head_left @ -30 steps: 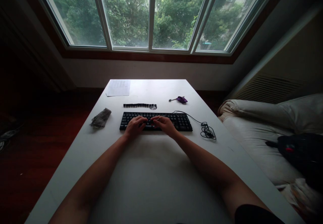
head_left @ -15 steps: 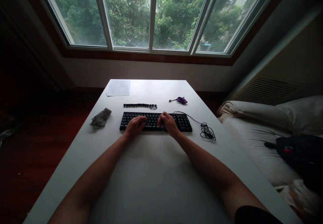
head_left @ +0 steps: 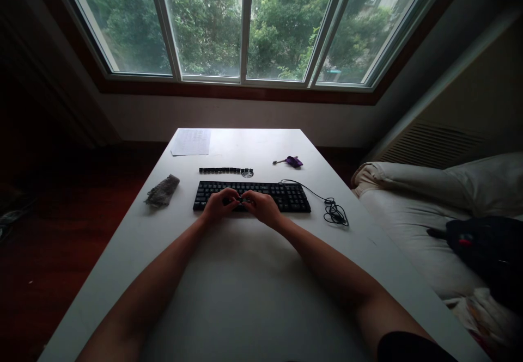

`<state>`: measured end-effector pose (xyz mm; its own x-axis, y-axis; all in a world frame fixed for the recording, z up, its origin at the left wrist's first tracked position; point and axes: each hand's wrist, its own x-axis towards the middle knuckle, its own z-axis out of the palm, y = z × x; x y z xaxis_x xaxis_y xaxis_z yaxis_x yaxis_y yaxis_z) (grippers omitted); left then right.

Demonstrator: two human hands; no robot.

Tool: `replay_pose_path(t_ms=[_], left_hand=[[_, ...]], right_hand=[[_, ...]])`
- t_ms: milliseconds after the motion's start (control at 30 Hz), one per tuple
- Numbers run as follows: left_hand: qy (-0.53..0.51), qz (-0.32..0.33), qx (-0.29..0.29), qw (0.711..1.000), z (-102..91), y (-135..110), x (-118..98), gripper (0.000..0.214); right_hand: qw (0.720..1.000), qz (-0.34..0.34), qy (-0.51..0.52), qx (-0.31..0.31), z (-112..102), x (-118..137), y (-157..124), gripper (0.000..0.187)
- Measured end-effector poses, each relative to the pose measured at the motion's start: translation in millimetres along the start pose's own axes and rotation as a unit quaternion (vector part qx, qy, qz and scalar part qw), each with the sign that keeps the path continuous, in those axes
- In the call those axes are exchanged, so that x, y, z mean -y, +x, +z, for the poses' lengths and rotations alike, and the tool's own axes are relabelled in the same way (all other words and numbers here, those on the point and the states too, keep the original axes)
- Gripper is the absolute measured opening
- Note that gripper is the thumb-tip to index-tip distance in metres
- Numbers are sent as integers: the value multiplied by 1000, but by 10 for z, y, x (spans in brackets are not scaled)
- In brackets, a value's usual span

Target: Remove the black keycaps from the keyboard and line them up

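Observation:
A black keyboard (head_left: 288,196) lies across the far half of a white table (head_left: 245,291). My left hand (head_left: 218,205) and my right hand (head_left: 263,208) meet over the middle of its front rows. Both hands have curled fingers, and their fingertips pinch together around a small dark thing (head_left: 244,200) that I cannot make out. Just behind the keyboard lies a row of loose black keycaps (head_left: 223,170), with a small round silvery object (head_left: 247,173) at its right end.
A grey cloth (head_left: 162,190) lies left of the keyboard and a sheet of paper (head_left: 191,141) at the far left corner. A purple object (head_left: 293,161) and the coiled keyboard cable (head_left: 335,213) lie to the right. A white cushion (head_left: 408,204) with a black bag (head_left: 486,242) stands beside the table.
My right hand moved right along the keyboard, then came back left to meet my left hand at the middle. My left hand stayed almost in place.

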<state>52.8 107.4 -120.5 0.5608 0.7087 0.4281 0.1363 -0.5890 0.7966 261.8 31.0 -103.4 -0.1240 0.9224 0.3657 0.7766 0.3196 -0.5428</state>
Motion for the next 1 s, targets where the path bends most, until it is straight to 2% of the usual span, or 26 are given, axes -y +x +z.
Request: replay_pose_path(t_ms=[233, 433, 600, 700, 833, 1000], left_hand=[[5, 5, 21, 1000, -10, -5, -5, 22], [44, 15, 6, 999, -21, -19, -66, 22], [90, 29, 9, 995, -4, -30, -62, 20], [115, 37, 5, 993, -4, -31, -45, 18], [131, 41, -2, 990, -13, -24, -11, 17], [150, 47, 1, 988, -23, -6, 26, 16]], right_hand=[[1000, -6, -12, 11, 10, 24, -13, 20], [1000, -3, -20, 15, -82, -33, 68, 21], [996, 53, -68, -27, -307, -360, 395, 23], [987, 99, -126, -16, -396, -627, 667, 26], [970, 149, -190, 25, -391, -910, 965, 30], [951, 183, -228, 102, -305, -1077, 1179, 33]])
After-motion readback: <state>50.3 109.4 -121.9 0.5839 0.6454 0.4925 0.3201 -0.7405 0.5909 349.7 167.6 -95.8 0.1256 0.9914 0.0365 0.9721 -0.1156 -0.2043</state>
